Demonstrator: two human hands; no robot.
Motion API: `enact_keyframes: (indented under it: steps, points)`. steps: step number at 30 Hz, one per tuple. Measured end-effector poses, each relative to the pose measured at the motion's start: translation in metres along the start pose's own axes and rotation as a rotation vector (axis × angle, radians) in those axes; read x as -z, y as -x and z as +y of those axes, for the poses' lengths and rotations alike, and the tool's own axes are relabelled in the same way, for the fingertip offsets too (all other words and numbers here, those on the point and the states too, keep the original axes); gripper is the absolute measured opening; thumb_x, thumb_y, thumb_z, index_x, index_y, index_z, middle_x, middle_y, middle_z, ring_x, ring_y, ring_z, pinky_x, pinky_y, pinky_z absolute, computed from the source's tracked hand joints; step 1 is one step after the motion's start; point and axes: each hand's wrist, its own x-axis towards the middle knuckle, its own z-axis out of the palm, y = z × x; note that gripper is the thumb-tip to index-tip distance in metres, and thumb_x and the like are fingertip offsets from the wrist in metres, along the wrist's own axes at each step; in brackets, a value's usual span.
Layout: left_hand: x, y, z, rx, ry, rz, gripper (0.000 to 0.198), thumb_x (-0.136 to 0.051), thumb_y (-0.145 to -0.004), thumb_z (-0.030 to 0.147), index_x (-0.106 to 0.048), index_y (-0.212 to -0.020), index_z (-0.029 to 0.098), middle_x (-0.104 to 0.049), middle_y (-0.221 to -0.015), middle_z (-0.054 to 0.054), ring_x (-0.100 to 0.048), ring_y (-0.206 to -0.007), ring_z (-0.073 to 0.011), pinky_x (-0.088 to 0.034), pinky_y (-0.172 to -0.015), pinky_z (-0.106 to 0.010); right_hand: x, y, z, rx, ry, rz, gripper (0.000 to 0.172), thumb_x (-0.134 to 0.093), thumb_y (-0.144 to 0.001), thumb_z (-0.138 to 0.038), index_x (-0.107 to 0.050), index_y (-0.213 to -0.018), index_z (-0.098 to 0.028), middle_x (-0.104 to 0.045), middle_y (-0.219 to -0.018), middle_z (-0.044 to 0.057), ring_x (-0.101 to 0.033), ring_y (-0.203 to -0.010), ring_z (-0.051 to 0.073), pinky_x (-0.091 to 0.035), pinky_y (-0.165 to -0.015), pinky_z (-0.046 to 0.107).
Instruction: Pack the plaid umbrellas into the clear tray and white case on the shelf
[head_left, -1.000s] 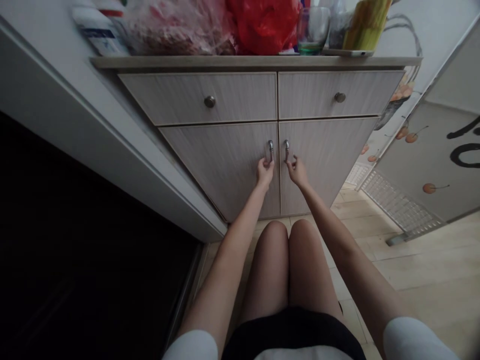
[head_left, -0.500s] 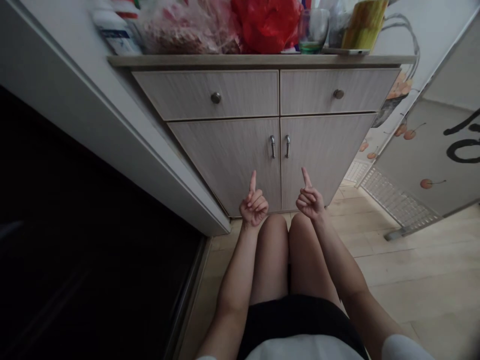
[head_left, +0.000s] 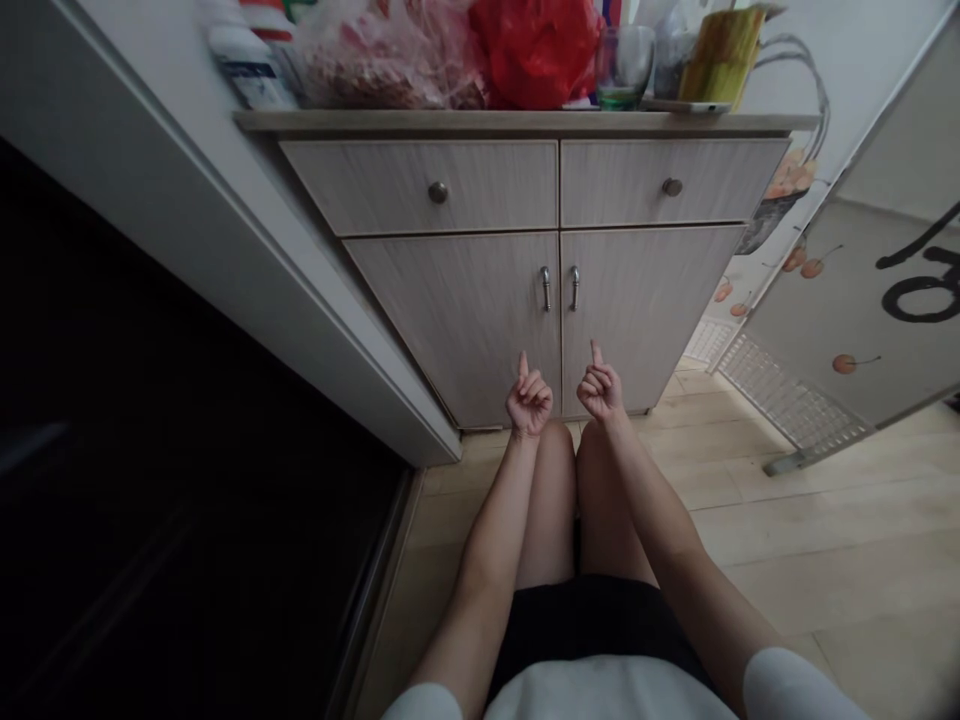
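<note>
My left hand (head_left: 530, 402) is held up above my knees, its index finger pointing away from me and the other fingers curled in. My right hand (head_left: 600, 388) mirrors it, index finger out and the rest folded closed. Nothing shows in either hand, and a small gap lies between them. Beyond the fingertips stands a pale wood-grain cabinet (head_left: 450, 320). Its two lower doors are closed, with a left handle (head_left: 545, 289) and a right handle (head_left: 575, 288) near the middle seam. Neither hand visibly touches the cabinet.
On the cabinet top are a white bottle (head_left: 251, 65), a clear plastic bag (head_left: 382, 60), a red bag (head_left: 536, 50), a glass (head_left: 624, 65) and a yellow-green container (head_left: 720, 55). A dark doorway or panel (head_left: 150, 450) lies left, a panel with cherry pictures (head_left: 862, 300) right.
Both hands have moved closer together, each toward the middle. The index fingers still point out. The view has shifted slightly.
</note>
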Motion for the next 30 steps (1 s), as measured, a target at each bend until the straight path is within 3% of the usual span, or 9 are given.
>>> enact_keyframes:
  steps: [6, 12, 14, 16, 19, 21, 23, 25, 30]
  points:
    - [-0.005, -0.003, 0.002, -0.001, -0.071, -0.018, 0.037, -0.044, -0.1, 0.021, -0.061, -0.133, 0.023, -0.024, -0.062, 0.008, -0.017, -0.044, -0.008, -0.025, -0.047, -0.023, 0.001, 0.0, -0.003, -0.005, 0.005, -0.031, 0.067, -0.044, -0.087, -0.003, -0.046, -0.147, -0.034, -0.013, -0.045, -0.016, -0.007, -0.037, 0.007, -0.011, -0.038, 0.014]
    - [-0.003, -0.013, 0.004, 0.023, -0.167, -0.035, 0.04, -0.048, -0.098, 0.019, -0.06, -0.135, 0.027, -0.025, -0.061, 0.008, -0.02, -0.044, -0.0075, -0.025, -0.047, -0.021, 0.006, -0.011, -0.007, 0.05, 0.315, -0.056, 0.062, -0.054, -0.086, -0.014, -0.048, -0.144, -0.033, -0.017, -0.046, -0.016, -0.01, -0.039, 0.008, -0.017, -0.04, 0.016]
    - [-0.006, -0.03, 0.004, 0.079, -0.319, -0.024, 0.043, -0.054, -0.094, 0.018, -0.059, -0.135, 0.028, -0.032, -0.06, 0.008, -0.028, -0.045, -0.0074, -0.029, -0.05, -0.02, 0.008, -0.028, -0.009, 0.074, 0.537, -0.03, 0.059, -0.059, -0.085, -0.024, -0.049, -0.143, -0.033, -0.028, -0.049, -0.014, -0.018, -0.041, 0.008, -0.023, -0.043, 0.017]
    - [-0.013, -0.057, 0.004, 0.059, -0.58, 0.045, 0.042, -0.059, -0.09, 0.017, -0.061, -0.132, 0.025, -0.046, -0.066, 0.005, -0.043, -0.053, -0.0084, -0.037, -0.056, -0.021, 0.008, -0.055, -0.012, 0.183, 0.849, 0.059, 0.054, -0.062, -0.086, -0.035, -0.053, -0.139, -0.031, -0.048, -0.061, -0.009, -0.037, -0.049, 0.009, -0.036, -0.05, 0.019]
    - [-0.03, -0.106, 0.001, -0.206, -1.059, 0.243, 0.038, -0.064, -0.087, 0.017, -0.062, -0.125, 0.021, -0.066, -0.101, -0.007, -0.062, -0.09, -0.0154, -0.048, -0.081, -0.027, 0.003, -0.105, -0.02, 0.493, 1.329, 0.222, 0.055, -0.06, -0.087, -0.051, -0.055, -0.134, -0.024, -0.066, -0.103, 0.007, -0.06, -0.089, 0.018, -0.051, -0.085, 0.035]
    - [-0.04, -0.137, -0.002, -0.341, -1.295, 0.293, 0.04, -0.065, -0.087, 0.018, -0.058, -0.127, 0.019, -0.062, -0.127, -0.013, -0.058, -0.117, -0.0216, -0.044, -0.1, -0.034, -0.003, -0.137, -0.025, 0.618, 1.542, 0.251, 0.062, -0.054, -0.088, -0.061, -0.054, -0.135, -0.02, -0.061, -0.125, 0.016, -0.056, -0.117, 0.027, -0.042, -0.104, 0.048]
    - [-0.047, -0.16, -0.005, -0.327, -1.41, 0.215, 0.043, -0.066, -0.088, 0.019, -0.055, -0.129, 0.018, -0.058, -0.136, -0.016, -0.054, -0.128, -0.0248, -0.039, -0.108, -0.039, -0.008, -0.161, -0.028, 0.597, 1.635, 0.203, 0.068, -0.046, -0.09, -0.068, -0.051, -0.136, -0.018, -0.057, -0.133, 0.02, -0.05, -0.129, 0.032, -0.036, -0.111, 0.053]
    - [-0.05, -0.172, -0.007, -0.266, -1.423, 0.111, 0.039, -0.066, -0.089, 0.022, -0.054, -0.126, 0.017, -0.061, -0.132, -0.017, -0.056, -0.124, -0.025, -0.039, -0.108, -0.041, -0.011, -0.173, -0.029, 0.514, 1.629, 0.146, 0.069, -0.042, -0.091, -0.069, -0.049, -0.135, -0.017, -0.056, -0.133, 0.02, -0.05, -0.13, 0.03, -0.036, -0.112, 0.052]
    - [-0.042, -0.155, 0.0, -0.297, -1.258, 0.023, 0.014, -0.064, -0.093, 0.029, -0.058, -0.098, 0.017, -0.066, -0.099, -0.011, -0.061, -0.097, -0.02, -0.043, -0.096, -0.037, -0.009, -0.147, -0.028, 0.547, 1.452, 0.11, 0.043, -0.047, -0.094, -0.061, -0.056, -0.11, -0.022, -0.062, -0.104, 0.009, -0.058, -0.101, 0.02, -0.045, -0.102, 0.043]
